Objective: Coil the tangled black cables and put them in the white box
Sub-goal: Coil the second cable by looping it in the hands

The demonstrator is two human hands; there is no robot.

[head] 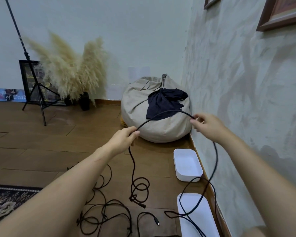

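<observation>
Left hand (125, 138) grip: thumb and curled fingers pinched on the black cable (161, 114), palm down, arm stretched forward. Right hand (208, 126) grip: fingertips pinched on the same cable further along. This hand is motion-blurred, so it looks like thumb and forefinger, but that is not certain. Between the two hands the cable stands up in a shallow arch, off the floor. Below the left hand it drops straight to the wooden floor (41, 144), lies in a few small loose loops and ends in a connector (142, 206). Past the right hand it falls in one long slack loop along the wall side and crosses a flat white piece (207, 223) at the bottom edge, either a lid or a second tray. The white box (186, 179) sits open on the floor close to the textured wall (237, 100), just beyond that flat piece and below the right forearm, with no cable inside. More tangled cables (116, 200) are spread on the floor under the left forearm, apart from the box. Further out, a beige bean bag (161, 132) sits in the corner with a dark cloth (164, 101) draped over it. Pampas grass (72, 71) in dark vases and a black light stand (34, 86) are at far left. A patterned rug (5, 200) shows at the lower left edge.
</observation>
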